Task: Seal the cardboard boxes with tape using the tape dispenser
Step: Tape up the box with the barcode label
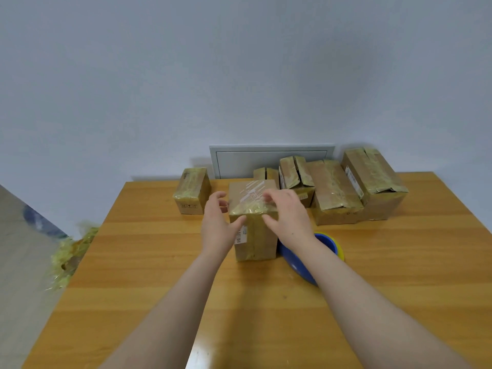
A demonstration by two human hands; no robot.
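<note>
While the fingers [217, 197] of the left hand [217, 225] are spread and loosely bent beside the top left corner of the cardboard box [255, 243], with only the thumb seeming to touch it, the fingers [269, 197] of the right hand [288, 213] lie bent over the top front edge and seem to press the yellowish tape [250, 209] there. The box stands in the middle of the table [159, 262]. The tape dispenser [323, 242], blue and yellow, lies just beside it at 4 o'clock, partly hidden by the right forearm.

Probably the forearm could knock the dispenser, or uneven pressing could leave wrinkles and a loose tape end.

A barcode sticker [241, 237] on the front face and the white printed stripes [251, 191] on top are too small to read. So are the handling symbols on the small box [190, 193] at 11 o'clock.
</note>
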